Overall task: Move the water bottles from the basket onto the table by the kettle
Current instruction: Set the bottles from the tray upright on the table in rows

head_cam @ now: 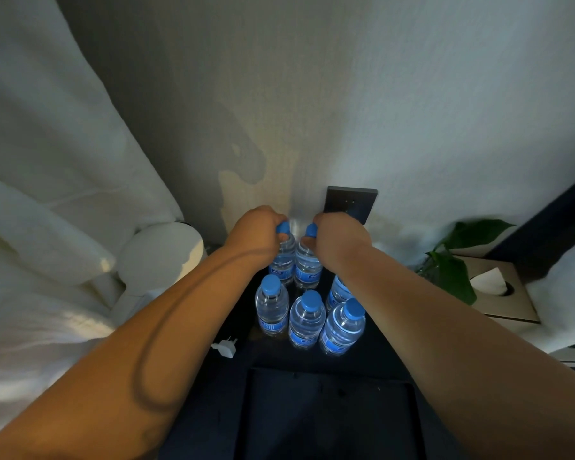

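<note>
The left hand (256, 232) is curling round the cap of one water bottle (284, 260), and the right hand (337, 237) is gripping the neck of its neighbour (307, 268), at the back of the dark table (273, 355) near the white kettle (160, 257). Whether the bases are touching cannot be told.

Judgement: both should be going down upright, clear of the four bottles (307, 322) standing in front.

Wall (412, 111) and curtain (47, 161) are enclosing the corner, with a tissue box (498, 293), plant (452, 270) and plug adapter (225, 347) sitting nearby.
</note>
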Available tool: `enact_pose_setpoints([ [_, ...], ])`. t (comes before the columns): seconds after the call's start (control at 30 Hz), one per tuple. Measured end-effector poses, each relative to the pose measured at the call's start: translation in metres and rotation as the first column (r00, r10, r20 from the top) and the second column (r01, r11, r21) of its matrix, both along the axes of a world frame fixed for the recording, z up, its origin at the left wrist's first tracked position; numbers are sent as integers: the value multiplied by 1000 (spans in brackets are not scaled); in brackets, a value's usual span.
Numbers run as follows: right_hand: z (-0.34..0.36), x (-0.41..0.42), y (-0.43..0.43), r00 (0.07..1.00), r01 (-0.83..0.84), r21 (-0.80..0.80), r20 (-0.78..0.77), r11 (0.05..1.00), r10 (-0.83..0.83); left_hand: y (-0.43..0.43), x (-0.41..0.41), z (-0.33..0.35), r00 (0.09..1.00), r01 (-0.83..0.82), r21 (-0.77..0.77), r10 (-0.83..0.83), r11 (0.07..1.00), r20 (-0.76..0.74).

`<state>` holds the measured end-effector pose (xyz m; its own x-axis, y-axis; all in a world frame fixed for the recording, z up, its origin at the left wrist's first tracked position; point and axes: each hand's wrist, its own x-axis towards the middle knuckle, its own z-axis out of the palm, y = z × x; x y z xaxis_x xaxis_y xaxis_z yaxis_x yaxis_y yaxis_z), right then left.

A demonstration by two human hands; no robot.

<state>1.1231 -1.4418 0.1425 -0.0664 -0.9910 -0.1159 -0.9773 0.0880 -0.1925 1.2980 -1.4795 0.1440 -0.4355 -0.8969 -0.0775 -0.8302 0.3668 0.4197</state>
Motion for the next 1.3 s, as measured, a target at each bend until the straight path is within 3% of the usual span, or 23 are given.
enact_pose_setpoints([
  [0.17, 3, 1, 3, 999, -12, -1, -49, 1000, 12, 0, -1, 0, 1000, -7, 4, 7, 1000, -4],
  [0.33, 5, -8, 8, 994, -112, -14, 17, 994, 112, 1, 0, -3, 1000, -12, -10, 12, 1000, -23],
  [0.63, -3, -5, 0, 998, -45, 1, -32, 999, 45, 0, 1, -3, 1000, 2, -17, -3, 1000, -23],
  [0.93, -1, -10, 7, 990, -130, -31, 42, 991, 131, 0, 2, -6, 999, 15, -15, -15, 1000, -34],
  [1.3, 2, -8, 7, 987, -161, 2, -6, 987, 161, 2, 2, -8, 998, -2, -47, -1, 999, -62],
])
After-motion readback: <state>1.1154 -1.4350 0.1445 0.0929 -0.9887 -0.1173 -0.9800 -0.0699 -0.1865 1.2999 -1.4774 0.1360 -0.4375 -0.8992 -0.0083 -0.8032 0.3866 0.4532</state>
